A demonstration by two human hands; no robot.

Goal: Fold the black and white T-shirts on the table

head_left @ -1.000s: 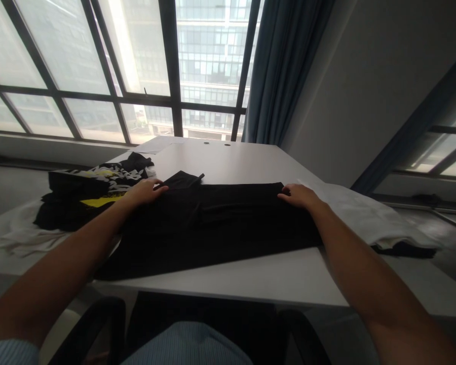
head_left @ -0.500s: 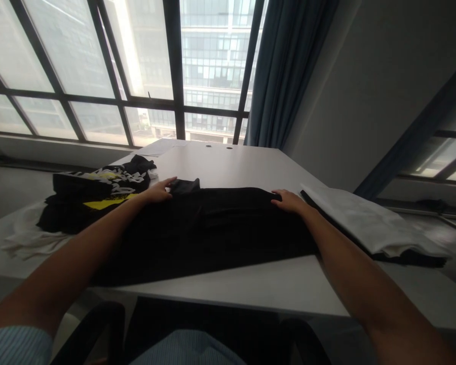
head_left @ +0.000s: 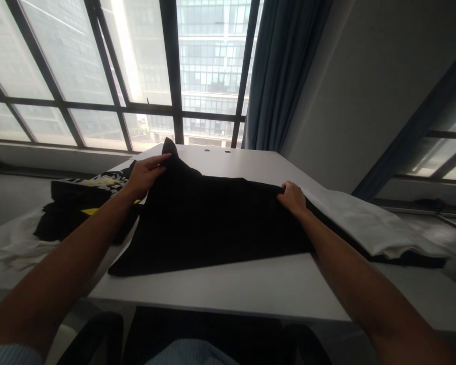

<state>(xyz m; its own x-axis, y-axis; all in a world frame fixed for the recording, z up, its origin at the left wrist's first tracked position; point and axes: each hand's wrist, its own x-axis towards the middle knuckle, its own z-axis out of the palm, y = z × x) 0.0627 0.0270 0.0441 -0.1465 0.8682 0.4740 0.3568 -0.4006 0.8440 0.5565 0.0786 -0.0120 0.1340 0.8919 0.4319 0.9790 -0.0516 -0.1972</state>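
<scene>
A black garment point(head_left: 220, 223) lies across the table in front of me; its exact kind does not show. My left hand point(head_left: 146, 175) pinches its far left corner and holds that part up off the table, so the cloth slopes down to the right. My right hand point(head_left: 292, 197) grips the far right edge, lower and close to the tabletop. The near edge of the cloth rests on the table. Both hands have their fingers closed on the fabric.
On the left lies a heap of black, white and yellow printed clothes point(head_left: 83, 203), with white cloth point(head_left: 23, 243) under it. At right is a folded white cloth point(head_left: 380, 220) over black fabric. The white table point(head_left: 228, 289) reaches toward the windows and a blue curtain point(head_left: 277, 76).
My left hand has risen with the garment's left corner, lifting it off the table. The garment's near left corner has slid right. My right hand has shifted slightly right, still gripping the edge.
</scene>
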